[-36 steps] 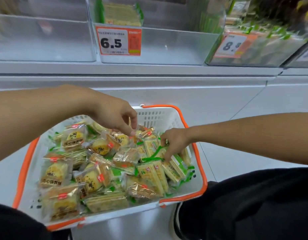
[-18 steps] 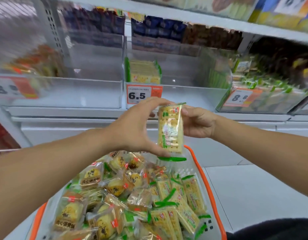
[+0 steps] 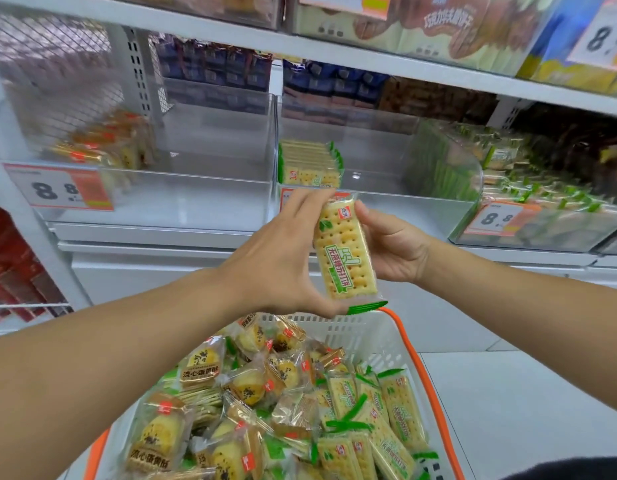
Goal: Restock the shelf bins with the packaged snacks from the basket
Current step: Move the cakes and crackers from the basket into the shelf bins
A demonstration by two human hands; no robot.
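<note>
Now I held one cracker packet upright in front of me, between both hands. My left hand gripped it from the 9 o'clock side, with the fingers at its top edge and the thumb under its green bottom seal. My right hand gripped it from the 3 o'clock side, the thumb near the top corner and the fingers behind the packet. At 12 o'clock from the packet stood the clear shelf bin, with a short row of the same crackers against its left wall. Another clear bin with an 8.8 price tag was at 10 o'clock. At 6 o'clock was the white basket with orange rim, full of cracker packets and yellow pastry packets.
</note>
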